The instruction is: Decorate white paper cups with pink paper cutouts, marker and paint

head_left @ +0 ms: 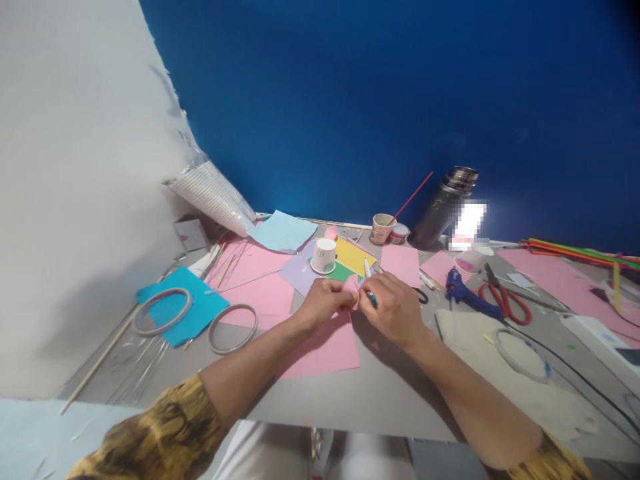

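In the head view my left hand (324,303) is closed on a small folded piece of pink paper (351,288), its thumb and fingers pinching the edge. My right hand (395,305) meets it from the other side, fingers curled round a slim white pen (367,268) that points up and away. A bit of teal shows between those fingers. Whether the right fingertips also grip the paper I cannot tell. Under the hands lies a larger pink sheet (320,350). Just beyond stands an upside-down white paper cup (325,253).
At the right are a blue glue gun (473,295), red-handled pliers (507,303) and a dark flask (437,213). At the left are grey rings (233,345), a teal sheet (200,313) and a sleeve of stacked cups (213,193). A blue wall (350,100) stands behind.
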Tool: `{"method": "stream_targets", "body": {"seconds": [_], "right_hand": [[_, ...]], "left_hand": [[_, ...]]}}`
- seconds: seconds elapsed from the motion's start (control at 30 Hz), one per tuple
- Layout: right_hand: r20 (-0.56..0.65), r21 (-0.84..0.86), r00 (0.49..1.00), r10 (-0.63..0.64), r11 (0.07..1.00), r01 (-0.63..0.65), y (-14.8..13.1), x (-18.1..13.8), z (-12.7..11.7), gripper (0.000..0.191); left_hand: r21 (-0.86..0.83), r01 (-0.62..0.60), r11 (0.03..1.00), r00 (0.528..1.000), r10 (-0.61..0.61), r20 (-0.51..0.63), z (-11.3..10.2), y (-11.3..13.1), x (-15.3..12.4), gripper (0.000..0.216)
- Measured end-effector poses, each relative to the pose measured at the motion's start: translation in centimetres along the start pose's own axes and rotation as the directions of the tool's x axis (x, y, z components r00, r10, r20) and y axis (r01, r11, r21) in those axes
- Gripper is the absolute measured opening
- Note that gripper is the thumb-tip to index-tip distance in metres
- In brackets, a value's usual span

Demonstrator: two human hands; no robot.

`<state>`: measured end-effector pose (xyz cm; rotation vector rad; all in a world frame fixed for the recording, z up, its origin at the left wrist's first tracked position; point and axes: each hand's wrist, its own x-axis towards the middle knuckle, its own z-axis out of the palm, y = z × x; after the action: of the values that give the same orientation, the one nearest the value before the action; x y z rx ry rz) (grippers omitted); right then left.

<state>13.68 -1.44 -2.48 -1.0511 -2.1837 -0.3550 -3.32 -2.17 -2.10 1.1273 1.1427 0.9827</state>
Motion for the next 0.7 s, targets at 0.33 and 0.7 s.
{"method": "stream_targets", "body": {"seconds": [0.33, 0.7], "right_hand": [[0.119, -0.058, 0.991, -0.059, 0.996, 0.066, 0.4, -0.1, 0.13, 0.028], [0.052, -0.082, 0.999, 0.016, 0.997, -0.012, 0.17, -0.09, -0.13, 0.027]], "left_hand": [[0.152, -0.137, 0.979, 0.99, 0.138, 0.005, 0.06, -0.02, -0.23, 0.02], [0.208, -0.174, 0.962, 0.985, 0.171, 0.033, 0.19, -0.08, -0.34, 0.028]]}}
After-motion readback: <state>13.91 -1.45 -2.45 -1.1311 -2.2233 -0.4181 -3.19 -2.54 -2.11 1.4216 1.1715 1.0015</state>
